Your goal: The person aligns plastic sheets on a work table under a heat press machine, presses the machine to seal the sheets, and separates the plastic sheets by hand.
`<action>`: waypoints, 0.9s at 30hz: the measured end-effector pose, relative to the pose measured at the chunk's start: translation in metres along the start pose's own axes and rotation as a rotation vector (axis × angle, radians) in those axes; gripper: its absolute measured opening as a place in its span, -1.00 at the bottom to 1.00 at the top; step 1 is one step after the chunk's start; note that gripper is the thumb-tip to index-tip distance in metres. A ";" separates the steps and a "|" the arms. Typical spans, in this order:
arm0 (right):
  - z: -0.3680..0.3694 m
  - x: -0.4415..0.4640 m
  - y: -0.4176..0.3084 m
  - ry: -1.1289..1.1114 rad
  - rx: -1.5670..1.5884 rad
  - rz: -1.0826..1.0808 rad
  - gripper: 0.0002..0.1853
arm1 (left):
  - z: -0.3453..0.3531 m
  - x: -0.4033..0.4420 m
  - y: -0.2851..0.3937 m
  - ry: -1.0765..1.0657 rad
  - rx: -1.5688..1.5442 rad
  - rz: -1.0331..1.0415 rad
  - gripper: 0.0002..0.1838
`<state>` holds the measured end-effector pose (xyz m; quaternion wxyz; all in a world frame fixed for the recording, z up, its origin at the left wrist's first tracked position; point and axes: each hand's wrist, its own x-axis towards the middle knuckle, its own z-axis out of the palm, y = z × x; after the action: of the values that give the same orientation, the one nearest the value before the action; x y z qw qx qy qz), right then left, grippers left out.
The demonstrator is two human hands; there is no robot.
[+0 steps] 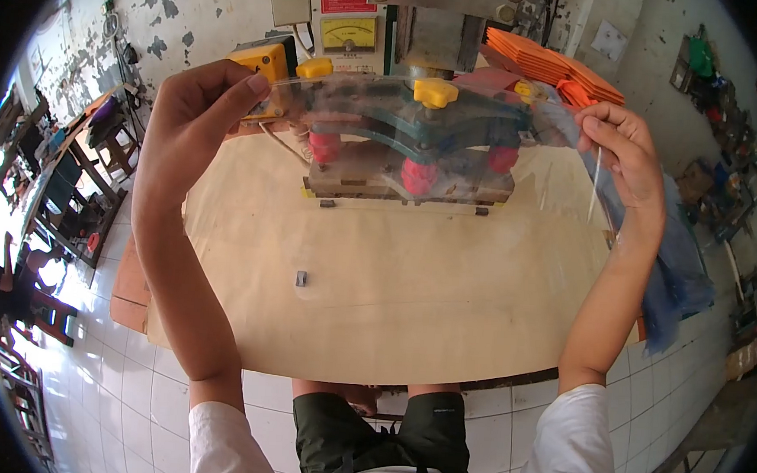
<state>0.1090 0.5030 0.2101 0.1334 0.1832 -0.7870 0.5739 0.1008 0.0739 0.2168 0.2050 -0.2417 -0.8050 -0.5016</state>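
A clear plastic sheet (352,105) is stretched upright between my two hands, in front of the machine. My left hand (199,117) pinches its upper left corner between thumb and fingers. At the other end my right hand (622,152) is closed on the sheet's upper right part, and a thin pale stick (596,185) hangs down beside its fingers. Through the plastic show the machine's dark green press frame (394,120), a yellow knob (436,93) and pink-red round parts (418,176). Below lies a tan board (409,299) with a small grey piece (301,279) on it.
Orange folded sheets (553,67) are stacked behind my right hand, with bluish plastic (675,272) hanging at the table's right side. A yellow box (263,65) stands behind my left hand. A meter (349,34) is on the machine. At the far left, a dark stool (53,316) stands.
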 end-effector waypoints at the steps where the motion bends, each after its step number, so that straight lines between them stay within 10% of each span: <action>1: 0.000 0.000 -0.001 -0.002 0.003 0.003 -0.80 | 0.000 0.000 -0.001 -0.009 0.004 0.005 -0.73; 27: 0.007 0.001 0.006 -0.073 -0.180 -0.101 -0.85 | 0.008 0.008 -0.017 -0.033 0.159 0.031 -0.75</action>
<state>0.1054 0.4977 0.2036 0.1491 0.2306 -0.8295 0.4863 0.0839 0.0764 0.2064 0.2178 -0.2453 -0.8418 -0.4286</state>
